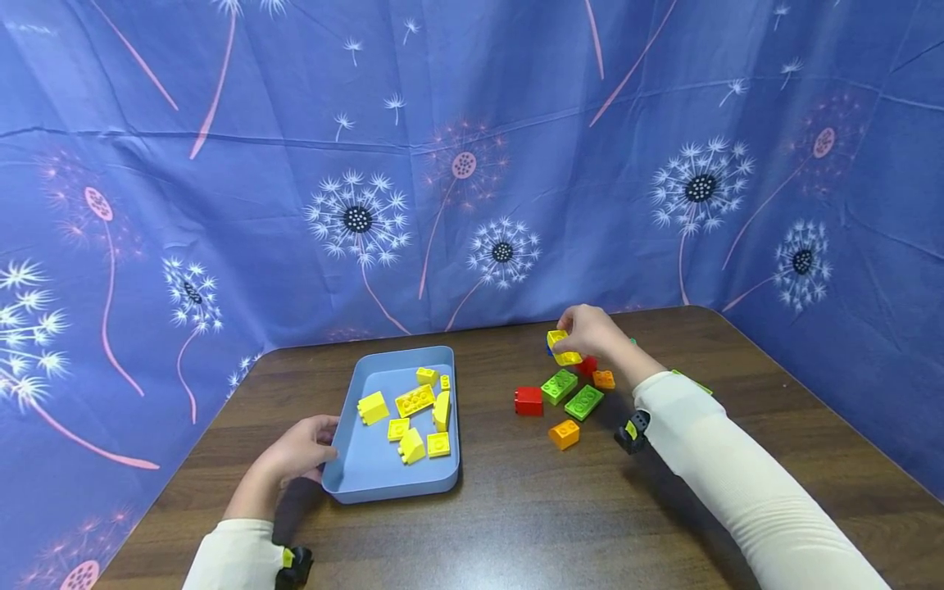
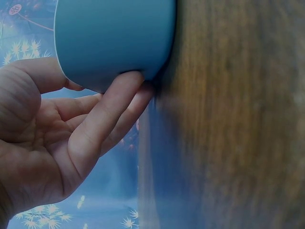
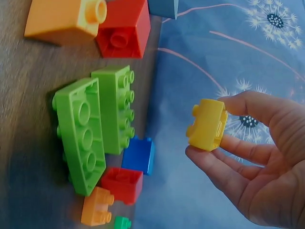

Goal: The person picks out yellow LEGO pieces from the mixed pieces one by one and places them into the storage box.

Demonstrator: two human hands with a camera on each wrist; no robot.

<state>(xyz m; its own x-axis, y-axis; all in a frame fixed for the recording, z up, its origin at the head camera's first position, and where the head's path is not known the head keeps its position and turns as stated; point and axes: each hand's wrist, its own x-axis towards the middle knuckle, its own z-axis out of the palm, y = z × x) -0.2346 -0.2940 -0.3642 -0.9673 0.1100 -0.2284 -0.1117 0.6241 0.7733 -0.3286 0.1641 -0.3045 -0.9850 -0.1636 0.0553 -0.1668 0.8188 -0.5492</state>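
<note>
My right hand (image 1: 588,332) pinches a yellow toy brick (image 3: 207,125) between thumb and fingertips, holding it above the loose bricks at the table's back right. In the right wrist view the brick hangs clear of the others, its studs facing left. At the left, my left hand (image 1: 298,449) holds the near-left side of a shallow blue tray (image 1: 391,492). In the left wrist view the thumb lies over the tray's rim and fingers (image 2: 107,107) press its outer wall near the table. Several yellow bricks (image 1: 415,400) lie scattered inside the tray, mostly toward its right side.
Right of the tray, loose on the wooden table (image 1: 509,508), are a red brick (image 1: 528,401), green bricks (image 1: 584,402), orange bricks (image 1: 564,434) and a blue brick (image 3: 138,155). A blue dandelion-print cloth (image 1: 442,82) hangs behind the table.
</note>
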